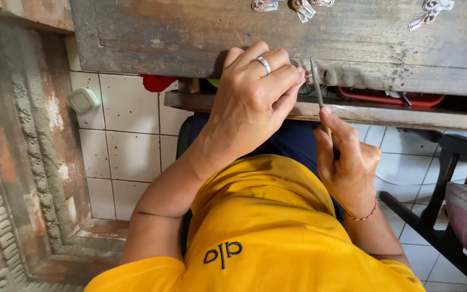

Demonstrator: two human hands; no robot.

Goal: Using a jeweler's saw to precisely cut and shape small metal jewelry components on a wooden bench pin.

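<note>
Worn wooden bench runs across the top, its front edge right at the knuckles; a lower wooden ledge sits just beneath, leaving a narrow slot for working. Tiled floor open to the left, dark chair crowding the right. Left hand, ringed, curls fingers together against the bench edge, pinching a small piece too hidden to identify. Right hand is clamped on a thin metal file, tip up beside the left fingertips. Small metal pieces lie on the bench top
</note>
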